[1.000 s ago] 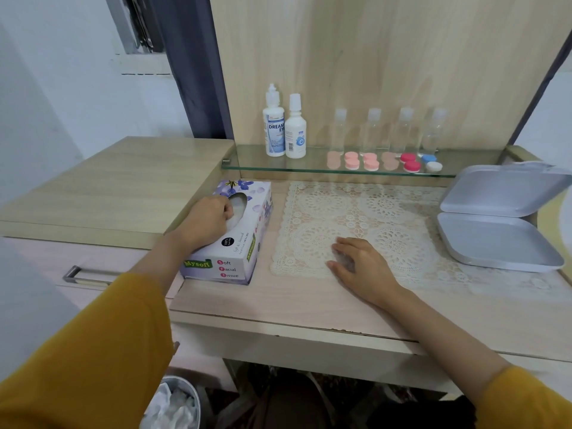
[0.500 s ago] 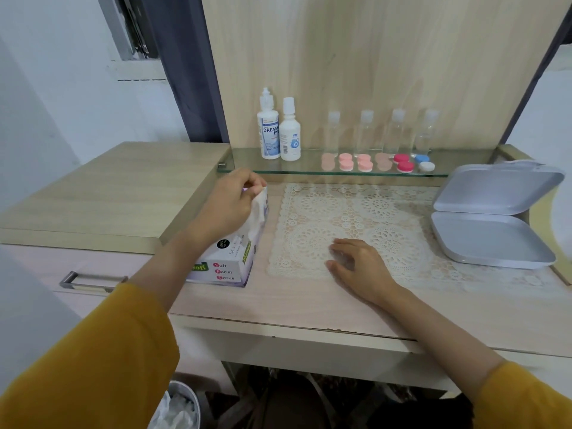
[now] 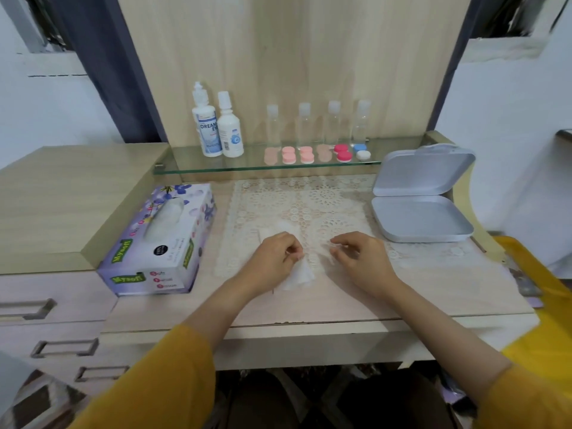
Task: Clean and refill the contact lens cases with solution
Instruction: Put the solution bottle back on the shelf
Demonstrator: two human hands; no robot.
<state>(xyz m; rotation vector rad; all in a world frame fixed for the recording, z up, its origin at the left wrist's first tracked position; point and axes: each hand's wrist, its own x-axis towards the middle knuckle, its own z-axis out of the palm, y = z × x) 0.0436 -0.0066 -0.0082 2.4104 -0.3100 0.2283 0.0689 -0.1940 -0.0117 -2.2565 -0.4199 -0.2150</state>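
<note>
A thin white paper tissue (image 3: 297, 275) is held low over the near part of a cream lace mat (image 3: 309, 199), which is spread on a pale wooden desk (image 3: 433, 292). The tissue is pinched by the left hand (image 3: 274, 258) between thumb and curled fingers, and its loose end is draped towards the near edge of the mat. The right hand (image 3: 360, 258) is held just to the right of it, with fingers curled and thumb close to the forefinger. Whether a corner of the tissue is caught there cannot be told, as that spot is blurred. The round plastic contact lens cases (image 3: 306, 154), in peach, pink, red and blue-and-white, are lined up along the front of a glass shelf (image 3: 182, 164) at the far side of the desk, well apart from both hands. Towards the shelf's left end two white solution bottles (image 3: 230, 131) are stood upright side by side, and four small clear bottles with pale caps (image 3: 305, 122) are ranged behind the cases. A purple flowered tissue box (image 3: 161, 239) is placed left of the mat, and a grey hinged case (image 3: 421, 212) is seen open at its right.
</note>
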